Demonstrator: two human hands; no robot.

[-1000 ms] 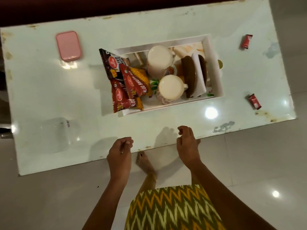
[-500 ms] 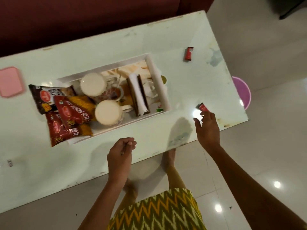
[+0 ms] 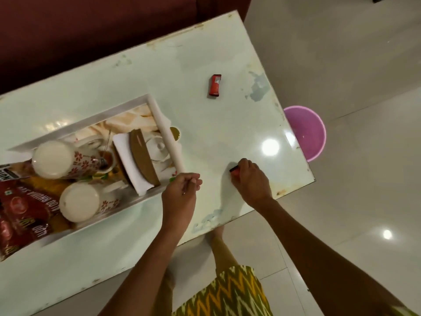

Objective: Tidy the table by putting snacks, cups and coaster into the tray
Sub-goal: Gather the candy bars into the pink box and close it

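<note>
The white tray [image 3: 157, 115] lies on the pale table [image 3: 214, 124] and holds two upturned floral cups [image 3: 52, 159] [image 3: 79, 201], red snack packets [image 3: 20, 208] and a brown coaster [image 3: 142, 158] on white card. My right hand [image 3: 251, 181] presses down on a small red snack packet [image 3: 234, 171] near the table's right front edge, fingers closed over it. My left hand [image 3: 182, 193] hovers by the tray's near right corner, fingers loosely curled and empty. Another small red snack packet [image 3: 214, 85] lies farther back on the table.
A pink plastic tub [image 3: 306, 131] stands on the floor beyond the table's right edge. A dark red sofa [image 3: 91, 30] runs along the far side. My bare foot [image 3: 216, 238] shows below the table's front edge.
My right hand has reached the near red packet and closed over it. The view has swung right and closer, so the tray now sits at the left. My left hand stays curled.
</note>
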